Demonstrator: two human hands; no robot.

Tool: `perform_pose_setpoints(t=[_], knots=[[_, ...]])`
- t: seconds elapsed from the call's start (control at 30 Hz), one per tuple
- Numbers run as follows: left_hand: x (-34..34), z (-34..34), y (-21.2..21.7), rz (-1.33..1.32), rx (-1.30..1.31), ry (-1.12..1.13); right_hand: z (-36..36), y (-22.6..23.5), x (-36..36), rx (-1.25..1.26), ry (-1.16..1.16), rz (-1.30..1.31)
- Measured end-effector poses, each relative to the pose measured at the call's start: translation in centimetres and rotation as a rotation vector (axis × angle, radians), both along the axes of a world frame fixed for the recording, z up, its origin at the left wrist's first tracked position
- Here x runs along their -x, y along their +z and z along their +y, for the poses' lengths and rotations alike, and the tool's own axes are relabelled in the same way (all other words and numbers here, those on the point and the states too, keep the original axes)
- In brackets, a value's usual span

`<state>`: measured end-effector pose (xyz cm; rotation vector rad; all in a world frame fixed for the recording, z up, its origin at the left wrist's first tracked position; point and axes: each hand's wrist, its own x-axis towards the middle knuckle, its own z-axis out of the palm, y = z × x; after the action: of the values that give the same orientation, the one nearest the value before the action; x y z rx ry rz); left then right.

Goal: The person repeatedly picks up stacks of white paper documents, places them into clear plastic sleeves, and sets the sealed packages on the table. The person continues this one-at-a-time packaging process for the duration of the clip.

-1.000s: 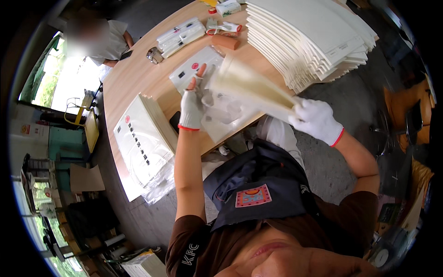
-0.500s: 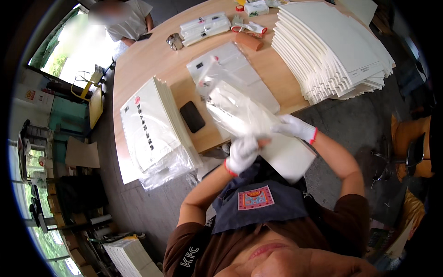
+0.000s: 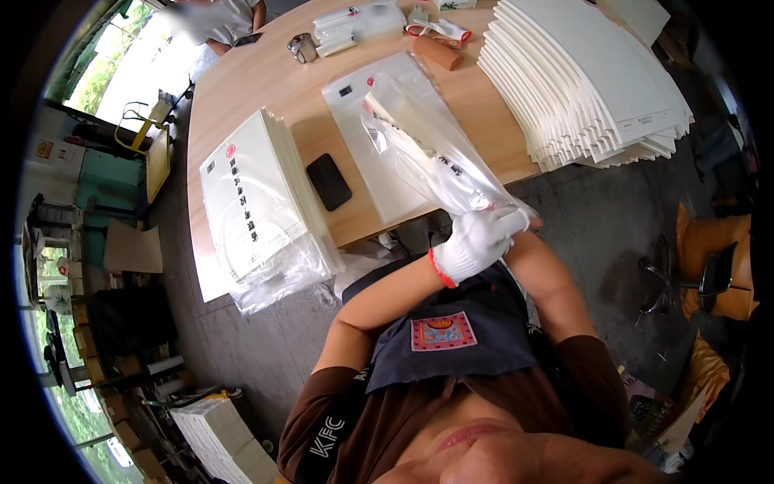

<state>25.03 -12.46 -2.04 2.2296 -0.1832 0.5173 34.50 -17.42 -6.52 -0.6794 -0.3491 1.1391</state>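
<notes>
Clear plastic bag (image 3: 427,145) with a cream sheet inside, held at frame centre.
Its long axis runs from upper left to your gloved left hand (image 3: 476,240), closed on its lower end above the table (image 3: 242,89) edge; your right hand's grip is hidden.

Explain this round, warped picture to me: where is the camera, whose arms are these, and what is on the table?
The camera sits on a person's head and looks down; its fisheye lens bends straight edges. The arms from below are that person's own. The white-gloved left hand grips the near end of a clear plastic bag holding a pale sheet; the right hand is hidden behind it. On the wooden table lie a stack of white sheets, a pile of bagged sheets and a black phone.
</notes>
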Motion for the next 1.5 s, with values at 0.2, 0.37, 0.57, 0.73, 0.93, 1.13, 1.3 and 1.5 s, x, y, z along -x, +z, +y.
perform_pose_setpoints(t=[0.2,0.37,0.57,0.73,0.93,1.13,1.3,1.5], knots=[[-0.6,4.5,-5.7,0.06,0.144,0.228,-0.1,-3.0,2.3,0.182,-0.051,-0.769],[6.2,4.9,-7.3,0.143,0.172,0.273,-5.1,-3.0,5.2,0.471,-0.594,-1.979],[13.4,4.3,-14.7,0.114,-0.379,0.601,-7.6,-7.4,1.6,1.142,0.029,-2.003],[20.1,3.0,-15.6,0.262,0.023,1.062,-10.1,-4.5,4.8,0.9,0.124,-2.053],[25.9,-2.9,-12.6,0.44,0.673,0.831,-14.9,-5.8,7.6,0.661,0.111,-2.262],[17.8,3.4,-10.6,0.128,0.44,0.95,-9.4,-4.4,3.2,0.734,-0.041,-2.351],[24.1,2.6,-17.2,0.358,0.206,0.721,-12.3,-6.5,4.1,0.594,0.392,-2.045],[19.8,7.3,-22.0,0.675,0.621,0.906,-8.5,-16.3,-1.5,0.945,0.006,-0.999]])
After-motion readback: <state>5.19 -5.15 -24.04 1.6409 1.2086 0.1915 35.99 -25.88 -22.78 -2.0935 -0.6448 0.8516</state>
